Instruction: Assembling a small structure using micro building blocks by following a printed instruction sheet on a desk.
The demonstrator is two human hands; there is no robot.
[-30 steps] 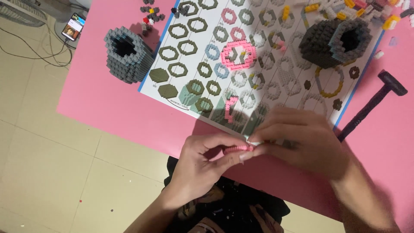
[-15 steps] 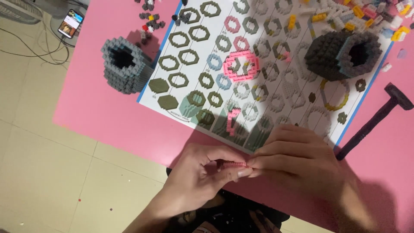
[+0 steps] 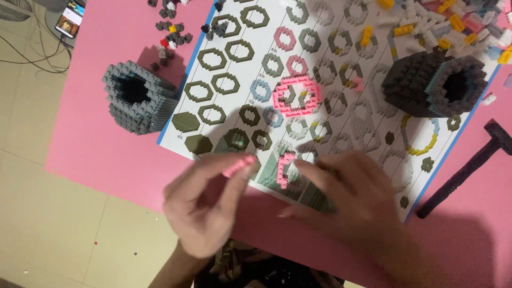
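Left hand: pinches a small pink brick strip above the instruction sheet edge | Right hand: empty, fingers spread, near the curved pink piece | Risk: loose pinch may drop the strip off the pink surface.

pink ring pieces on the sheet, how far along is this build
Done: a full pink ring lies on the instruction sheet, and two grey block tubes stand built. In hand: the left hand pinches a small pink piece, while the right hand rests beside a partial pink curve. Left: that curve is open, and loose bricks remain unused.
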